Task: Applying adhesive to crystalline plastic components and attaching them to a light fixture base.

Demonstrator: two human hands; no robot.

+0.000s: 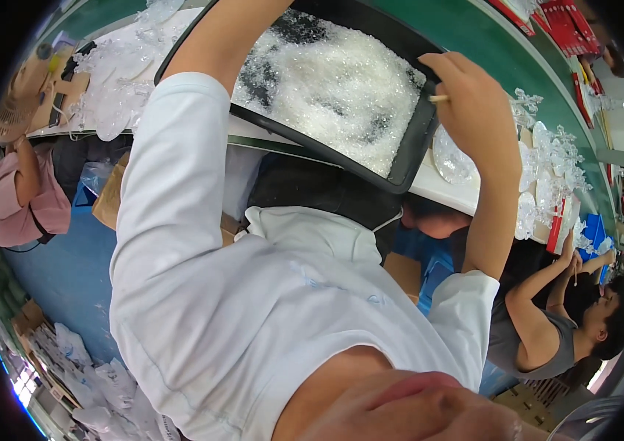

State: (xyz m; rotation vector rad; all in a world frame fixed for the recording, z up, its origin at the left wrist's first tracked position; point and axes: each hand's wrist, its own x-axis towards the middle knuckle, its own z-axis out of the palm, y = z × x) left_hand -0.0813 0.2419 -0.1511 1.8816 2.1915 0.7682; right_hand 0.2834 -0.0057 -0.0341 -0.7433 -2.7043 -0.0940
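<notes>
A black tray [409,158] lies on the white tabletop in front of me, holding a spread of clear, glittering granules [349,84]. Dark tray bottom shows through where the layer is thin. At the tray's right end, my right hand [466,99] is closed around a thin wooden stick [439,98], whose pale end pokes out beside the fingers. The rest of the stick is hidden in the hand. My left forearm [227,33] reaches across the tray's left part, and its hand lies beyond the upper edge of the picture.
Clear disc-shaped pieces [110,95] cover the table at left; more clear ornaments [547,173] stand at right. One person in a pink top [25,195] sits at left, another in a grey sleeveless top [547,331] works at right. Plastic bags [106,393] lie on the floor.
</notes>
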